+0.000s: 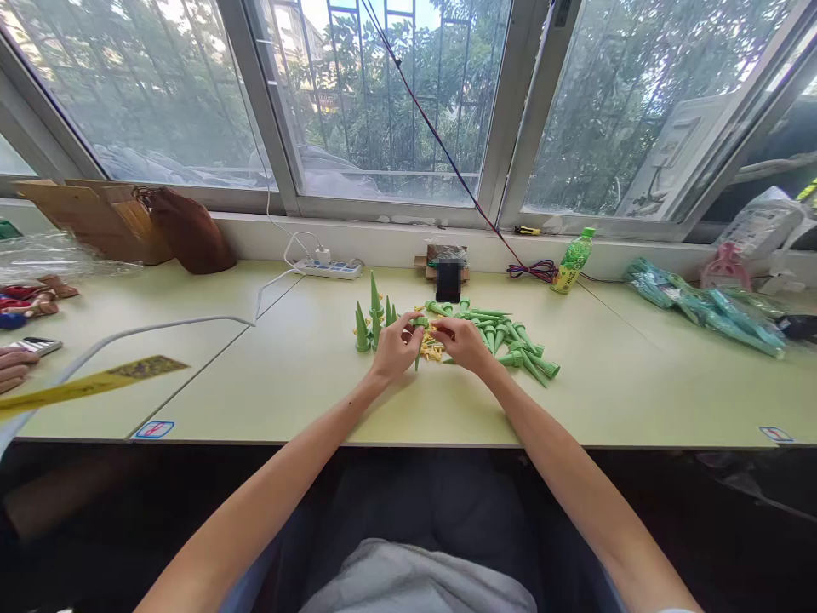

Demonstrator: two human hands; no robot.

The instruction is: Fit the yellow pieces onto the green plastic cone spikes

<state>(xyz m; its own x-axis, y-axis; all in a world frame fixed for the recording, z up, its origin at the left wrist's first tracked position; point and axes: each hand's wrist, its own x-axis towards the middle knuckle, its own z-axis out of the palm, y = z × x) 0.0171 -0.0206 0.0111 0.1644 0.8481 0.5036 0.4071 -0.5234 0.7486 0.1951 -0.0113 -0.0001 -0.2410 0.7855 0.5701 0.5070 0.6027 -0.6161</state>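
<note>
My left hand (396, 347) is closed on a green cone-shaped spike (419, 324) held just above the table. My right hand (460, 342) pinches a small yellow piece (436, 333) right beside the spike's wide end. Under the hands lies a small pile of yellow pieces (434, 352). Several green spikes stand upright (374, 319) to the left of my hands. A heap of green spikes lies flat (511, 336) to the right.
The pale green table (287, 375) runs under a window. On it are a white power strip (328, 269), a small dark device (448, 280), a green bottle (573, 262), teal plastic bags (702, 306), a brown pouch (191, 230) and a cardboard box (89, 217). Another person's hand (13, 368) rests at far left.
</note>
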